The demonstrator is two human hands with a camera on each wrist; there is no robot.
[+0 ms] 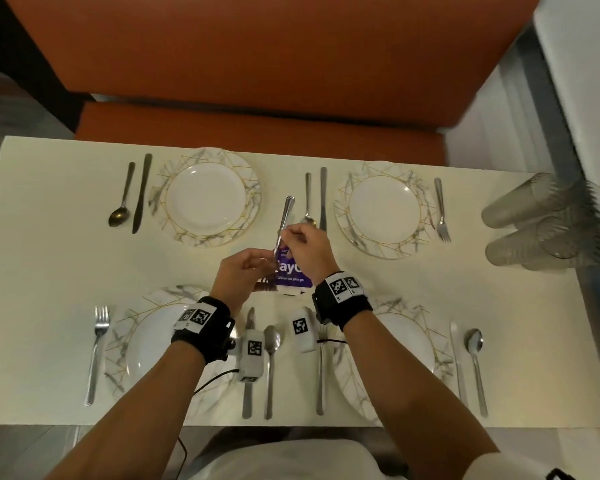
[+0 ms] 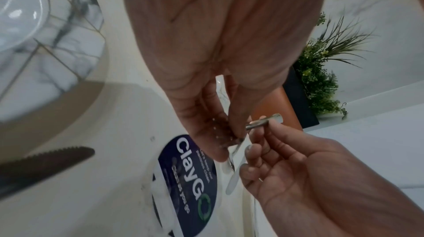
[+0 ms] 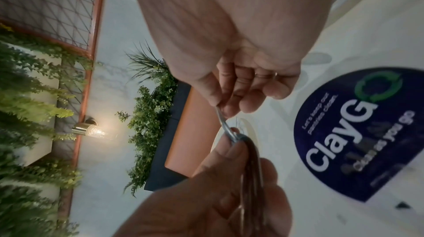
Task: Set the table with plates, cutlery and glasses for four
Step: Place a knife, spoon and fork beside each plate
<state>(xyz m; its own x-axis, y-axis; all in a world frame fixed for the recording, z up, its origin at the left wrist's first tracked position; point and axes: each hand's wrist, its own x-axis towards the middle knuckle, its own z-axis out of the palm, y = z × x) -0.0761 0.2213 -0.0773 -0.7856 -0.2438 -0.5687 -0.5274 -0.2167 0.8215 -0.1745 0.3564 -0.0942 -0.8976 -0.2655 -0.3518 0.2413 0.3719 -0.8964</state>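
Over the middle of the white table (image 1: 49, 258) both hands hold one steel fork (image 1: 284, 216). My right hand (image 1: 286, 237) pinches its handle (image 3: 223, 123) midway; the handle's end points away from me. My left hand (image 1: 269, 263) grips the tine end (image 2: 227, 137) lower down. Four marble-patterned plates are laid: far left (image 1: 174, 168), far right (image 1: 354, 181), near left (image 1: 125, 327) and near right (image 1: 426, 317), the near ones partly under my forearms. Clear glasses (image 1: 541, 223) lie stacked on their sides at the table's right end.
A spoon (image 1: 120, 213) and knife (image 1: 141, 192) lie left of the far left plate. Cutlery flanks the other plates on both sides. A round purple sticker (image 1: 290, 271) marks the table centre. An orange bench (image 1: 257, 64) runs along the far side.
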